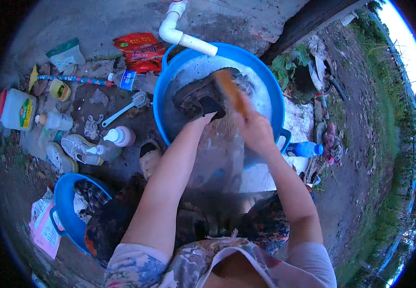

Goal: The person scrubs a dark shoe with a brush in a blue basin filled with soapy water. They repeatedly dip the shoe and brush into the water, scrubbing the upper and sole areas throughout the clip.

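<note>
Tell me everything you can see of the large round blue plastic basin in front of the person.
The large round blue basin, plastic by its look, stands open side up, with looped handles at upper left and lower right. White suds cover much of its far and right inside. A dark, wet-looking item lies within, touched by the left hand. A bent white plastic pipe ends over the far rim; contact is unclear. The near side is partly hidden.

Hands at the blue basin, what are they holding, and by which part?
Right hand: a blurred orange-brown tool, by its near end. Left hand: mostly hidden by a dark item; hold can't be told.
</note>
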Tool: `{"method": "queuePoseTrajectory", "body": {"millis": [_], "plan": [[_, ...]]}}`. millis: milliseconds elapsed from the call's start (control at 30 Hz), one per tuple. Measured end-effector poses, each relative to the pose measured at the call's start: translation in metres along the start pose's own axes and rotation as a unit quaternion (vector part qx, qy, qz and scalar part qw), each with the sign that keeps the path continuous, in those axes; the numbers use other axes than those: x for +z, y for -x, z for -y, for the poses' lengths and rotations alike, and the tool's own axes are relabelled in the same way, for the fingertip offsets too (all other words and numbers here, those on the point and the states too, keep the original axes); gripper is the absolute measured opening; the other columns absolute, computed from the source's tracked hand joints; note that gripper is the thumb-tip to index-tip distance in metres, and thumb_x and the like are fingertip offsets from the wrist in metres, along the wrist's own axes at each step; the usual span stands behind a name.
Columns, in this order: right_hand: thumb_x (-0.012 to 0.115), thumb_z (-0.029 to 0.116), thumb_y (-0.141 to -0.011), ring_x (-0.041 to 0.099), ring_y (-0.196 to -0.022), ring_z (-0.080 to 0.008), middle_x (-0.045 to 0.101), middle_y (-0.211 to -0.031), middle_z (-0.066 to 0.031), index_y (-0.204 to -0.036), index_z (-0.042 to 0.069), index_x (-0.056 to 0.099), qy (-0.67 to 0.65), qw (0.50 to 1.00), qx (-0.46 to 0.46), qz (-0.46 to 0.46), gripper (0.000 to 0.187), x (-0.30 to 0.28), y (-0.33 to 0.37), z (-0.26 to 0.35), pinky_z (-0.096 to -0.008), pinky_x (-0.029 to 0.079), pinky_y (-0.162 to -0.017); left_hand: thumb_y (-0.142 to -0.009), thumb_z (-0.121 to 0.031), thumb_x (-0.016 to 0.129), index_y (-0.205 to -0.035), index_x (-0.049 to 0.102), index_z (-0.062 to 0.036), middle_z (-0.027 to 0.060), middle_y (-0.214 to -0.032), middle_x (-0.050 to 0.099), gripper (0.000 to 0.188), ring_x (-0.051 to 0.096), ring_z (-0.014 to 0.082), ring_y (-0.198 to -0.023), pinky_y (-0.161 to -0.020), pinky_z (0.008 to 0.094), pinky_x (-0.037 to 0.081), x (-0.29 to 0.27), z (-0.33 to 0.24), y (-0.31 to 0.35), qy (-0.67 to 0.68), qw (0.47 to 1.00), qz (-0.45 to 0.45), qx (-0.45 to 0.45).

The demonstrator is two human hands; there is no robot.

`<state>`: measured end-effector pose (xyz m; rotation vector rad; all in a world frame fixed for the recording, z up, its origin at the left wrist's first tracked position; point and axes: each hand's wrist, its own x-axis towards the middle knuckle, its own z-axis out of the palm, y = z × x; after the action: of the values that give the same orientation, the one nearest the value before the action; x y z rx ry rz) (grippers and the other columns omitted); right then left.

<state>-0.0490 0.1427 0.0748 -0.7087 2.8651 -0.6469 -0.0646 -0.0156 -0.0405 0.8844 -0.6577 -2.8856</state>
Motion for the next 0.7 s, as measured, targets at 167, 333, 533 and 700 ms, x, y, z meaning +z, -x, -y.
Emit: {"method": "queuePoseTrajectory", "body": {"millis": [167, 333, 533, 700], "plan": [[0.054, 0.031, -0.086, 0.062, -0.084, -0.0414, 0.064, -0.095, -0.0231, -0.138, 0.017, 0.036, 0.121, 0.99, 0.077, 0.002, 0.057, -0.005, -0.045, -0.032, -0.0468, 0.049, -0.076, -0.096, -0.025, 0.037, -0.131, 0.044, -0.0037, 0.0113, -0.134, 0.047, 0.041, 0.046, 0.0248, -0.12, -0.103, 0.0386, 0.037, 0.018, 0.007, -0.006, -0.002, 1.0, 0.016, -0.005], [0.054, 0.032, -0.086, 0.062, -0.083, -0.0401, 0.064, -0.094, -0.0225, -0.14, 0.019, 0.034, 0.148, 0.987, -0.028, 0.051, 0.059, -0.008, -0.01, 0.014, -0.0486, 0.049, -0.075, -0.096, -0.024, 0.038, -0.13, 0.044, -0.0035, 0.0114, -0.134, 0.047, 0.041, 0.047, 0.0247, -0.12, -0.103, 0.0385, 0.037, 0.008, 0.002, 0.002, 0.005, 1.0, 0.006, 0.004], [0.054, 0.033, -0.086, 0.062, -0.084, -0.0407, 0.063, -0.093, -0.0228, -0.141, 0.024, 0.03, 0.092, 0.991, 0.091, 0.017, 0.061, -0.016, -0.049, -0.013, -0.0482, 0.049, -0.077, -0.096, -0.024, 0.038, -0.13, 0.045, -0.0033, 0.0115, -0.134, 0.047, 0.04, 0.047, 0.0247, -0.119, -0.103, 0.0385, 0.037, 0.018, 0.007, -0.002, -0.002, 1.0, 0.018, 0.003], [0.052, 0.035, -0.086, 0.063, -0.085, -0.0388, 0.064, -0.088, -0.0232, -0.143, 0.021, 0.025, 0.108, 0.993, -0.05, 0.008, 0.064, 0.007, -0.013, 0.001, -0.0487, 0.049, -0.078, -0.096, -0.024, 0.039, -0.13, 0.045, -0.0031, 0.0116, -0.133, 0.047, 0.04, 0.047, 0.0247, -0.119, -0.103, 0.0385, 0.037, 0.012, 0.004, 0.002, -0.013, 1.0, 0.018, 0.007]]}}
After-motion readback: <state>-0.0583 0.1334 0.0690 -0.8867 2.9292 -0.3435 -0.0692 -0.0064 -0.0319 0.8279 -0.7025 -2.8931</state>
